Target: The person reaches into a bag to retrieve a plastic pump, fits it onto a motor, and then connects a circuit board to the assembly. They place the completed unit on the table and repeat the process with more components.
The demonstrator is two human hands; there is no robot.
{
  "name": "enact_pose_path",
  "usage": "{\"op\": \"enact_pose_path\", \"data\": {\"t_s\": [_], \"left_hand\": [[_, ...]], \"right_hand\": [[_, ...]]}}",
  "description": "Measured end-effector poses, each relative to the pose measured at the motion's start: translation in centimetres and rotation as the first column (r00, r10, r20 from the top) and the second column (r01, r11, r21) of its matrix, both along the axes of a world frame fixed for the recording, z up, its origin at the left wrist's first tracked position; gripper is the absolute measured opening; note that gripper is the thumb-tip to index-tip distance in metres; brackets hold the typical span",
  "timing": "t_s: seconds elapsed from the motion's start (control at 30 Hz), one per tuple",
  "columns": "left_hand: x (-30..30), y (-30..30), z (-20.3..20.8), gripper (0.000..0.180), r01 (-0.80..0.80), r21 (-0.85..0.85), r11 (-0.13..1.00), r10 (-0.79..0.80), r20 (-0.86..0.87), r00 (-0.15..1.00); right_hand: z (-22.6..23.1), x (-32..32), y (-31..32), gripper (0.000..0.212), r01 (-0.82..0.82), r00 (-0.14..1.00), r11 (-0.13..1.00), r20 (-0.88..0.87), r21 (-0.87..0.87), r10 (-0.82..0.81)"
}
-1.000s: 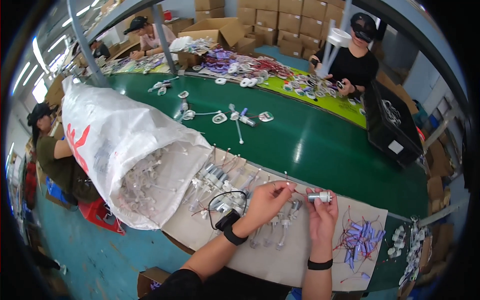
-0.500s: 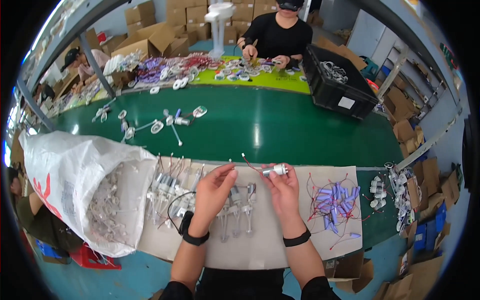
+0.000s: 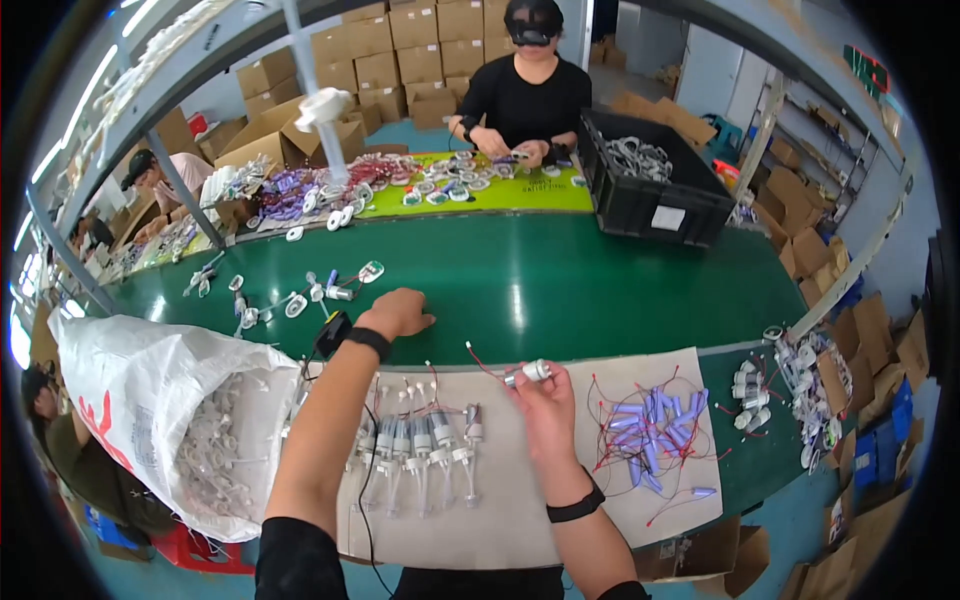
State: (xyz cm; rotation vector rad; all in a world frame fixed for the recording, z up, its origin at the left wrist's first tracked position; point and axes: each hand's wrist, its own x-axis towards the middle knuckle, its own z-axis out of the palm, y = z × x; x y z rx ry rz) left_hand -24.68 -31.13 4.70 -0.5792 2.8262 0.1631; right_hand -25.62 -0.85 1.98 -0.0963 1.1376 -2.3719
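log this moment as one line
left hand: over green surface | right hand: holding silver-white cylinder | purple cylinders: on beige mat

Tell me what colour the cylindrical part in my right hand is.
The cylindrical part is silver and white, best seen in the head view.

Across from me I see a person in black shirt [image 3: 530, 88], beside a black crate [image 3: 625, 200]. Behind this person, brown cardboard boxes [image 3: 415, 65] are stacked, and farther right there stands a shelf [image 3: 805, 132].
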Motion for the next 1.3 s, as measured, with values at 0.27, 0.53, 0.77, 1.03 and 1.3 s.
{"op": "enact_pose_path", "data": {"t_s": [0.27, 0.53, 0.77, 1.03, 1.3], "left_hand": [[9.5, 14.7, 6.8, 0.031, -0.01, 0.408, 0.913, 0.338, -0.741, 0.58], [11.3, 17.4, 2.8, 0.03, 0.22, 0.768, 0.601, 0.624, -0.623, 0.472], [12.6, 17.2, 0.8, 0.022, 0.269, 0.696, 0.666, 0.561, -0.704, 0.434], [13.5, 16.8, 0.8, 0.025, 0.191, 0.698, 0.69, 0.554, -0.68, 0.48], [12.9, 16.8, 0.3, 0.025, 0.197, 0.646, 0.737, 0.554, -0.745, 0.371]], "right_hand": [[0.2, 0.1, 0.5, 0.037, -0.034, 0.994, 0.997, -0.109, -0.074, 0.026], [2.2, 2.2, 0.0, 0.04, -0.06, 0.945, 0.998, -0.321, -0.01, 0.054], [1.2, 2.1, 0.6, 0.04, -0.104, 0.942, 0.993, -0.325, -0.049, 0.082], [2.2, 2.9, 0.6, 0.037, -0.059, 0.953, 0.998, -0.299, -0.012, 0.053], [1.4, 1.9, 1.0, 0.029, -0.132, 0.954, 0.991, -0.273, -0.017, 0.122]]}}
